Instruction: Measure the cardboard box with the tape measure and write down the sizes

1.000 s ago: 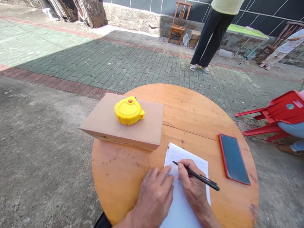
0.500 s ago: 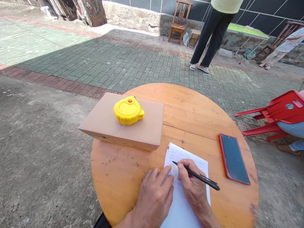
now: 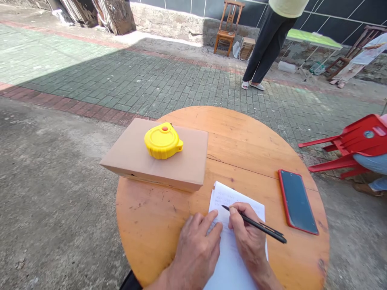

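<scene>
A black pen [image 3: 263, 228] is pinched in my right hand [image 3: 248, 233], its tip at the upper part of a white sheet of paper [image 3: 231, 257]. Faint handwritten lines run across the top of the sheet. My left hand [image 3: 198, 245] lies with fingers stretched out, fingertips on the paper's left edge and palm over the wood. Up and to the left, a yellow tape measure [image 3: 163, 141] with a red button rests on a closed cardboard box [image 3: 187, 159]. A phone [image 3: 298, 201] in a red case lies right of the paper.
Everything lies on a round wooden table [image 3: 242, 141]. Beyond it a person in dark trousers [image 3: 266, 48] stands on the paving. Someone sits on a red plastic chair [image 3: 359, 139] at right. A wooden chair [image 3: 225, 32] and a green-topped table [image 3: 314, 38] stand by the wall.
My right hand and the pen have shifted slightly to the right along the paper. My left hand stays in place. The standing person's legs have moved closer together.
</scene>
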`<state>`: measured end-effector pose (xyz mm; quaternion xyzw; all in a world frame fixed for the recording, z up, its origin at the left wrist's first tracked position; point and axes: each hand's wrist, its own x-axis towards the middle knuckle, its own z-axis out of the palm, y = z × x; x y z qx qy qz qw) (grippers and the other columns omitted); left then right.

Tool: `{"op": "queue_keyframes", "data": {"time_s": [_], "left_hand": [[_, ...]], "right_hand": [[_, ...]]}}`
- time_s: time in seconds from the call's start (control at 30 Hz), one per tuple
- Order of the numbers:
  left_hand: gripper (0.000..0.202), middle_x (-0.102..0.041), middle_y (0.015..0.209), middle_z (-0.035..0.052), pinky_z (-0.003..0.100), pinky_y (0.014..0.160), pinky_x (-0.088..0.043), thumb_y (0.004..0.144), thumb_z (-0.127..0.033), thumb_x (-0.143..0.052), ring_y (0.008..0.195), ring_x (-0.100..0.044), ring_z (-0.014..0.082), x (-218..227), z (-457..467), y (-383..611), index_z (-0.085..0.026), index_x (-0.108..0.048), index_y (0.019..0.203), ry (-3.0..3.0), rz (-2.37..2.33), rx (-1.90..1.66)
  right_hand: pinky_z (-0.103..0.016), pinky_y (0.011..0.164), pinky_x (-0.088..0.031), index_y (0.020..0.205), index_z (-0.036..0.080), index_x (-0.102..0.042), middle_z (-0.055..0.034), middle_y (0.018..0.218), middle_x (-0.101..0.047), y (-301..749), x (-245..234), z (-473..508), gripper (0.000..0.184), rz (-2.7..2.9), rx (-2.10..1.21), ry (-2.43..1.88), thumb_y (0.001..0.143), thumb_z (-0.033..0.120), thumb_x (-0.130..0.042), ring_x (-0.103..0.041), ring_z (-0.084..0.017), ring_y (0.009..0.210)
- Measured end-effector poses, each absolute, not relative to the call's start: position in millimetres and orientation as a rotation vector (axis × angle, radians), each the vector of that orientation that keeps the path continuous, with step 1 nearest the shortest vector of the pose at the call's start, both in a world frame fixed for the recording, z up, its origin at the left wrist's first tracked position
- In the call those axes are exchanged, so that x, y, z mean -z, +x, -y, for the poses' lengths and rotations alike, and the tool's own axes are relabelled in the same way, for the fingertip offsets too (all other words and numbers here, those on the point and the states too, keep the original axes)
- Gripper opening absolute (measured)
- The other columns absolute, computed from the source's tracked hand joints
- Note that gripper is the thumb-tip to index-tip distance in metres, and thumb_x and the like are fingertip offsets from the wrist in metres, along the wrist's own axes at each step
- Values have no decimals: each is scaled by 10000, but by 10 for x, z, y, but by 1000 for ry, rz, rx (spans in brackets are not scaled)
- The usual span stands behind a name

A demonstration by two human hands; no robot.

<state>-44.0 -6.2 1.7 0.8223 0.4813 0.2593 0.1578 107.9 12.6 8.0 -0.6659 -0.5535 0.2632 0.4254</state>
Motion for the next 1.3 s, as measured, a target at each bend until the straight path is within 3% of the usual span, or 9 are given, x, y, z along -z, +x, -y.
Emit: {"op": "queue_keyframes", "data": {"time_s": [0.77,1.3], "left_hand": [[215,-632,1260,23,384,723,-477,894,-152,-496,837,-530,223,-8,71,-429,-224,-639,1036,2346,-1393,-773],[215,-637,1241,33,380,716,-480,897,-156,-493,835,-530,221,-2,66,-427,-227,-638,1039,2341,-1394,-768]], "right_hand": [[-231,510,-437,776,212,-602,54,558,-535,1050,-88,-161,183,1472,-581,-1685,913,298,-517,-506,-117,489],[-228,481,-439,792,212,-596,54,538,-542,1116,-23,-106,195,1352,-750,-1652,920,342,-527,-496,-115,473]]}}
